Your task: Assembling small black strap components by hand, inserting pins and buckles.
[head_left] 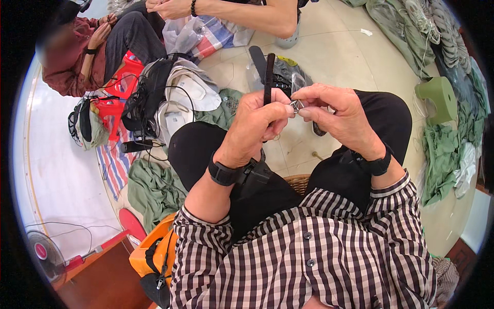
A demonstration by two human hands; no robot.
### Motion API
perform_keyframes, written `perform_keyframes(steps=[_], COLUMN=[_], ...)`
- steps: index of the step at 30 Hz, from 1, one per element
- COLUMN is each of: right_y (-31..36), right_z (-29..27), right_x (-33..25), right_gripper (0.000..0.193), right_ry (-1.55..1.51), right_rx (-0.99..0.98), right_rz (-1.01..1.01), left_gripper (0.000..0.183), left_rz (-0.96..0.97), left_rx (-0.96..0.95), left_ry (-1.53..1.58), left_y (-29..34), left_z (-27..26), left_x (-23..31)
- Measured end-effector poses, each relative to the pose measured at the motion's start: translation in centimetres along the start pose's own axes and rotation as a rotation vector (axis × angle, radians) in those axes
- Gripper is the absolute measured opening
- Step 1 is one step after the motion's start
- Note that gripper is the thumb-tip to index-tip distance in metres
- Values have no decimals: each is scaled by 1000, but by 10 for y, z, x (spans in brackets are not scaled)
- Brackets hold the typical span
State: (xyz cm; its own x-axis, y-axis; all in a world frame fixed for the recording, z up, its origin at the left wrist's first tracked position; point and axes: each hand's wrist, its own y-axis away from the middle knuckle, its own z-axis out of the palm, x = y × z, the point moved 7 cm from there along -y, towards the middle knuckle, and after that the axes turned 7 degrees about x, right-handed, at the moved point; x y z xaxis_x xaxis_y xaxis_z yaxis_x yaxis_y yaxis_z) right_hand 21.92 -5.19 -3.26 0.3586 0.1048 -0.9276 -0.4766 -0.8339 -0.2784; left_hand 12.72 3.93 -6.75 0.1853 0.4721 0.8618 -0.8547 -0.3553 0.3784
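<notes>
In front of my lap both hands are raised close together, their fingertips nearly meeting. My left hand (260, 116) is closed in a pinch on a black strap (269, 74), whose free end stands up above the fingers. Beside it rises a wider dark grey strap end (258, 63); whether the two are joined is hidden. My right hand (337, 108) pinches a small shiny metal buckle (295, 105) against the left fingertips. The buckle's exact shape is partly covered. Beyond the hands, a clear plastic bag with black items (285, 72) lies on the floor.
Two other people sit ahead, one by a red plastic stool (123, 77). White bags (182, 98) and green cloth (154, 188) lie to the left. An orange bag (149, 247) and a fan (43, 252) are nearer. A green stool (436, 100) and thick rope (447, 31) are at right.
</notes>
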Motion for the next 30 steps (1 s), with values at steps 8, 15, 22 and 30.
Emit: perform_keyframes(steps=[8, 15, 22, 30], right_y=[-1, -1, -1, -3], right_z=[-3, -16, -31, -24], right_x=[-6, 7, 29, 31], right_gripper=[20, 16, 21, 26], right_ry=[-55, -482, -1277, -1560], right_rx=[-107, 11, 72, 29], right_rz=[83, 339, 389, 322], left_gripper=[10, 29, 40, 48], left_rz=[-85, -9, -47, -23], left_rx=[-126, -102, -168, -242], left_ry=[5, -186, -338, -294], left_y=[-1, 4, 6, 10], left_z=[5, 10, 28, 30], left_x=[-5, 5, -4, -7])
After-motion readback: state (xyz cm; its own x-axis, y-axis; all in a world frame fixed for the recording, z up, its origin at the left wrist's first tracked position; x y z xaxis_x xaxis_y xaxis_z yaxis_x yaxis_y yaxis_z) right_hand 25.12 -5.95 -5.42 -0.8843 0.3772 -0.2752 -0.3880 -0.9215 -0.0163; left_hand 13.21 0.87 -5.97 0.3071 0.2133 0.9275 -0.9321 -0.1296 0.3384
